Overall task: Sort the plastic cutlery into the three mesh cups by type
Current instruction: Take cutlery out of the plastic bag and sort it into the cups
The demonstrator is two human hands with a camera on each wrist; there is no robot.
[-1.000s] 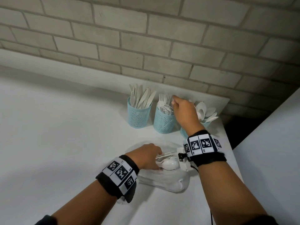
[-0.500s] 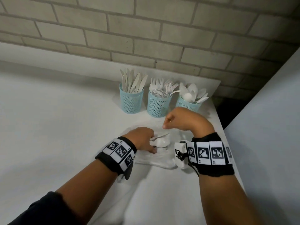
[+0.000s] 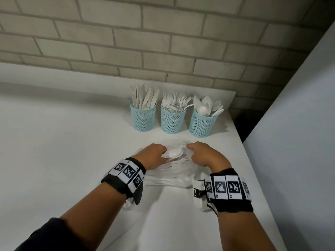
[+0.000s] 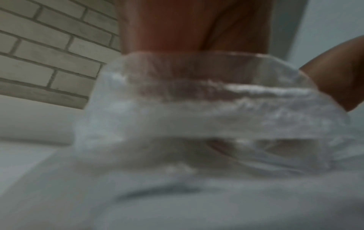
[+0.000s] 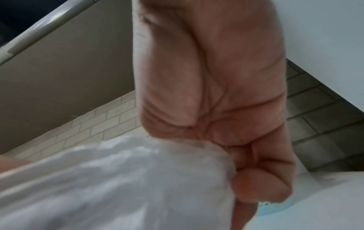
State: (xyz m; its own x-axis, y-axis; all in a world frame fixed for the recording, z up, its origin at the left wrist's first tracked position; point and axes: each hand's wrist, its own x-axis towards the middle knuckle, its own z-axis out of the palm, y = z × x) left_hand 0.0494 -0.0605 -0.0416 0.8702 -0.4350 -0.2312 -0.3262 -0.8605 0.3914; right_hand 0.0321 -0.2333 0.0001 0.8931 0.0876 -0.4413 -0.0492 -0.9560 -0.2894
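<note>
Three teal mesh cups stand in a row at the back of the table: knives in the left cup, forks in the middle cup, spoons in the right cup. In front of them lies a clear plastic bag with white cutlery inside. A white spoon bowl shows at the bag's far end, between my hands. My left hand grips the bag's left side there. My right hand has its fingers curled and pinches the bag's right edge. The left wrist view shows the bag only as a blur.
The white table ends just right of the spoon cup. A tall white panel stands beyond a dark gap on that side. A brick wall and a low ledge run behind the cups.
My right hand has come back from the fork cup and taken hold of the bag's right edge. My left hand has stayed on the bag.
</note>
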